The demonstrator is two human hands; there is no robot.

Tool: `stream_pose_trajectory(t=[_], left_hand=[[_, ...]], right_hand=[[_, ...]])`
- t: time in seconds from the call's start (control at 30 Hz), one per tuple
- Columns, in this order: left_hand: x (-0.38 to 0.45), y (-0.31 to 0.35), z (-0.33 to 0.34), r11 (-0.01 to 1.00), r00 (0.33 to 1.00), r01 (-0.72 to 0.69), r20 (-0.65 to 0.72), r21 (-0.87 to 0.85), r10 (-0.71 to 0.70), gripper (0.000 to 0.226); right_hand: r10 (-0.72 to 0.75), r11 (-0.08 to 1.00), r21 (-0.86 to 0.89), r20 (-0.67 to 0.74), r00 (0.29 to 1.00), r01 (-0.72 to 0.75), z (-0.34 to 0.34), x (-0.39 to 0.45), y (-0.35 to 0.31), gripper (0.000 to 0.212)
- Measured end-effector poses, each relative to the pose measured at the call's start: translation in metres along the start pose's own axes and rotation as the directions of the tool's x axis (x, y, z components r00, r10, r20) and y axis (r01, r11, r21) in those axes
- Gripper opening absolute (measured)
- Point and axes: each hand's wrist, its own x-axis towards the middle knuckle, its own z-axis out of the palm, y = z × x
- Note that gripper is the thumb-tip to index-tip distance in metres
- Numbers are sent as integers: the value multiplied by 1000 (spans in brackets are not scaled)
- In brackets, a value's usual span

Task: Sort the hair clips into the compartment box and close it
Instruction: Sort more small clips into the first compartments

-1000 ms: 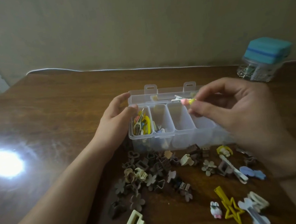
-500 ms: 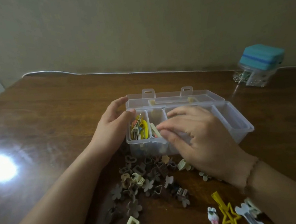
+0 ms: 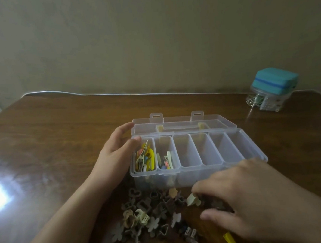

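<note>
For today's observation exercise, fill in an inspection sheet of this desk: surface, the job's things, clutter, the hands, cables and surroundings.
Surface: brown wooden table, bright light glare at its left edge.
Job's things: clear compartment box, lid open and laid back; the two leftmost compartments hold clips, the others look empty. Loose pile of hair clips in front of the box.
Clutter: clear jar with a teal lid at the far right.
Hands: left hand against the box's left end; right hand reaching into the pile, its grip blurred.
Cables: white cable along the table's far edge.
Surroundings: plain wall.
</note>
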Motion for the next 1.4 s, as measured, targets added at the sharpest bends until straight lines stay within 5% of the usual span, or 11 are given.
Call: stream_pose_trajectory(t=[0.1,0.3,0.83,0.93,1.13,1.4], left_hand=[[0,-1,0,1000,1000,7,0,-7,-7,45],[-2,3,0,1000,1000,11,-6,3,-11,43],[-5,4,2,1000,1000,12,-21,21,-12,44],[-3,2,3,1000,999,16,-37,10,-15,43],[-3,1,2,1000,999,7,-35,18,-6,43],[-2,1,2,1000,999,-5,-36,19,6,43]], right_hand=[[-20,1000,-14,87,996,21,1,2,-4,56],[-83,996,40,152,985,78,7,9,-1,27],[92,918,327,373,923,-223,-18,-10,36,32],[84,935,301,325,942,-188,-29,-19,38,25],[-26,998,55,420,907,3,-16,-13,2,49],[-30,999,-23,378,925,41,-1,-4,3,24]])
